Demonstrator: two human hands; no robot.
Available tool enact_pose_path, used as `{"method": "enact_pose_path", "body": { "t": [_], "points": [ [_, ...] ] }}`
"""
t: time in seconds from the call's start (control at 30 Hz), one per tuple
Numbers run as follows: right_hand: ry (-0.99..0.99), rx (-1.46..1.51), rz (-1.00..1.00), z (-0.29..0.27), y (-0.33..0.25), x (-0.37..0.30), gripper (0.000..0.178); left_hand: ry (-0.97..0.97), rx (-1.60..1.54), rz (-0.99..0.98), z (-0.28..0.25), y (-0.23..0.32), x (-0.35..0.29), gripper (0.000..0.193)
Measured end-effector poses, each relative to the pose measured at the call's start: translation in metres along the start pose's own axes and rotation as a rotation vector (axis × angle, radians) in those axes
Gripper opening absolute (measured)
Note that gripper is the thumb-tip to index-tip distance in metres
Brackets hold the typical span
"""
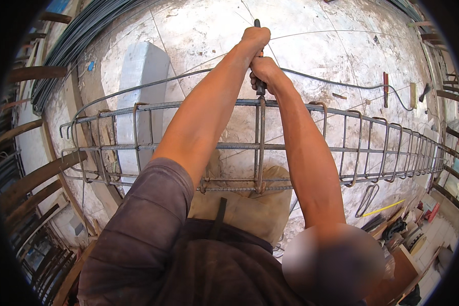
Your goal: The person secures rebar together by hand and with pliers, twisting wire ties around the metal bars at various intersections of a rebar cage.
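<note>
At left, hoops already ring the steel cage stretched before us; our left hand grips the dark tool up top, our right hand lower; hoops continue rightward. What remains undone, we cannot tell.

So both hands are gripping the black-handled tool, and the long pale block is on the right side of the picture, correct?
Not quite: the head view shows the long pale block on the left side of the picture. The left hand and right hand do grip the black-handled tool.
</note>
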State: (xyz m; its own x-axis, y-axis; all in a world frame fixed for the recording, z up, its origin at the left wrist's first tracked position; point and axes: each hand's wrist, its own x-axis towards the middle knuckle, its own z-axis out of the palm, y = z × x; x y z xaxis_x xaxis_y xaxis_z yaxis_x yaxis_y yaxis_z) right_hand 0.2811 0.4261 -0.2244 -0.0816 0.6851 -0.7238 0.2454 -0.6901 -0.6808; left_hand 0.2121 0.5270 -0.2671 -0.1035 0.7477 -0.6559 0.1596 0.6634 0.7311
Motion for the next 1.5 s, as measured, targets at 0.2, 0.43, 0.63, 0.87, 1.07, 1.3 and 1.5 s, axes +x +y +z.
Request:
{"method": "enact_pose_path", "body": {
  "t": [0.2,0.43,0.63,0.87,1.07,1.3,1.5],
  "points": [
    [0.086,-0.003,-0.020,0.006,0.008,0.008,0.033,-0.065,-0.249,-0.036,-0.002,0.001,-0.008,0.021],
    [0.256,-0.424,-0.242,-0.011,-0.011,-0.028,0.030,-0.771,-0.721,0.323,-0.027,0.024,-0.044,0.023],
    [0.508,-0.484,-0.344,0.011,-0.012,-0.047,0.035,-0.555,-0.565,0.310,-0.055,0.040,-0.074,0.039],
    [0.234,-0.569,-0.352,-0.011,-0.025,-0.055,0.049,-0.418,-0.634,0.257,-0.062,0.057,-0.100,0.040],
    [-0.202,0.237,-0.403,-0.022,-0.030,-0.035,0.028,-0.620,-0.650,0.163,-0.052,0.061,-0.096,0.040],
    [-0.070,0.316,-0.456,-0.005,-0.025,-0.027,0.015,-0.637,-0.664,0.147,-0.056,0.059,-0.072,0.041],
    [-0.023,0.285,-0.469,-0.004,-0.032,-0.035,0.016,-0.555,-0.684,0.246,-0.050,0.066,-0.091,0.043]
  ]
}}
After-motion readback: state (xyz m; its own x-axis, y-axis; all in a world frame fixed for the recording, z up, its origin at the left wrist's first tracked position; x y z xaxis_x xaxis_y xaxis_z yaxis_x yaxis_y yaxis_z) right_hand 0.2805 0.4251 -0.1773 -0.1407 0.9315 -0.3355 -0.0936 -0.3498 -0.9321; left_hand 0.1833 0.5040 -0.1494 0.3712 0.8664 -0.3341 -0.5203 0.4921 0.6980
